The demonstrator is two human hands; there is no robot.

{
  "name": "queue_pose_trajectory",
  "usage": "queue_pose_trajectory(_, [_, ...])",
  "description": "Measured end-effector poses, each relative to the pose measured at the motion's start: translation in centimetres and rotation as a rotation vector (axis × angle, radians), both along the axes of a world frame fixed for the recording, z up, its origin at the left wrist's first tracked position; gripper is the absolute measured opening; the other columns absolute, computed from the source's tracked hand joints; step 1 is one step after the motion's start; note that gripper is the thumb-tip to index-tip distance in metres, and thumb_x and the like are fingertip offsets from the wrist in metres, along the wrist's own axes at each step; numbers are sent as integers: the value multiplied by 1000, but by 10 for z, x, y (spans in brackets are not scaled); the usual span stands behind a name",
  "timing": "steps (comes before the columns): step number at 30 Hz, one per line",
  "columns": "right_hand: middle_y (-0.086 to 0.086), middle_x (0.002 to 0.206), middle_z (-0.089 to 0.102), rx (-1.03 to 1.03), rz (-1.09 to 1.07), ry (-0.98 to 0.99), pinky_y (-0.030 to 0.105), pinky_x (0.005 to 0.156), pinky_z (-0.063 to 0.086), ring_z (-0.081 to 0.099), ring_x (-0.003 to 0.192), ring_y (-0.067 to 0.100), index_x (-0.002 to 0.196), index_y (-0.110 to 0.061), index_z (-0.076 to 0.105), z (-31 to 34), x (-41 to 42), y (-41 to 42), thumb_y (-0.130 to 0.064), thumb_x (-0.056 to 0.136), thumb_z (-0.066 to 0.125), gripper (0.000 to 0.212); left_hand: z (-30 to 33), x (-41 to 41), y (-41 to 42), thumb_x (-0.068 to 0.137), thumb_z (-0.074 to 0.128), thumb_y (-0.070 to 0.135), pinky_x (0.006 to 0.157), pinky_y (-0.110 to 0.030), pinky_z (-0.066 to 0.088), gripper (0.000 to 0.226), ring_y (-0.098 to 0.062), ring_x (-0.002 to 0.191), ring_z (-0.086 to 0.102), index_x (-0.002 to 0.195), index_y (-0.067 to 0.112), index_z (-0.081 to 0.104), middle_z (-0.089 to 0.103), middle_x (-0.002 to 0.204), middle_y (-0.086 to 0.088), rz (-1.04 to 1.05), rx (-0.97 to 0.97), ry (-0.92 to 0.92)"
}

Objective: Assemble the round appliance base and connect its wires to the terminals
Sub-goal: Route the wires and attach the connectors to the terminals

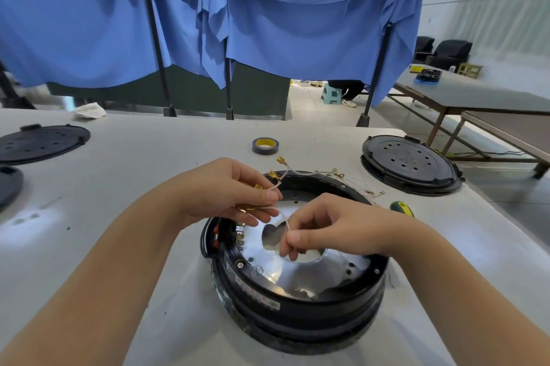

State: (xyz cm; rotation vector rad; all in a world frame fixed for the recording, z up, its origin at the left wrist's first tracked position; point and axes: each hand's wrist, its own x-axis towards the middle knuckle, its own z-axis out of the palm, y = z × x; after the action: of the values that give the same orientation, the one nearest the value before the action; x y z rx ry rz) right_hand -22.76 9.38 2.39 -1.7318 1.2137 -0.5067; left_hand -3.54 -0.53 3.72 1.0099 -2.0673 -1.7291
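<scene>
A round black appliance base (pixel 297 306) with a shiny metal plate (pixel 321 273) inside stands on the white table in front of me. Thin white wires (pixel 282 218) with brass terminals run out of it. My left hand (pixel 226 190) pinches one wire near its brass terminal (pixel 257 187), above the base's left rim. My right hand (pixel 321 225) pinches the same wire lower down, over the plate's central hole. More wires with brass connectors (pixel 281 161) lie across the base's far rim.
A roll of grey tape (pixel 265 145) lies beyond the base. A second black base (pixel 410 166) sits at the right, a black cover (pixel 41 144) at the left. A yellow-and-black screwdriver handle (pixel 402 208) lies to the right. Blue curtains hang behind the table.
</scene>
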Motion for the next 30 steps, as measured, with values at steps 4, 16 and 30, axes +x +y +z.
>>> queue_pose_trajectory(4, [-11, 82, 72, 36, 9, -39, 13, 76, 47, 65, 85, 6, 79, -33, 75, -2, -6, -2, -18, 94, 62, 25, 1, 1, 2, 64, 78, 32, 64, -20, 57, 26, -20, 83, 74, 84, 16, 78, 76, 88, -11, -16, 4, -44])
queue_pose_trajectory(16, [-10, 63, 68, -44, -118, 308, 29, 63, 43, 54, 60, 7, 92, -20, 73, -18, 3, -9, -28, 89, 67, 11, 1, -6, 6, 85, 73, 15, 55, -17, 55, 13, -11, 62, 71, 94, 6, 71, 75, 74, -8, 48, -99, -211])
queue_pose_trajectory(30, [-12, 93, 74, 14, -167, 320, 22, 86, 52, 67, 85, -1, 100, -26, 74, 8, -6, -1, -57, 86, 55, 39, 2, -6, 7, 79, 77, 30, 60, -20, 55, 15, -8, 70, 71, 82, 16, 78, 75, 74, 2, -22, -174, -211])
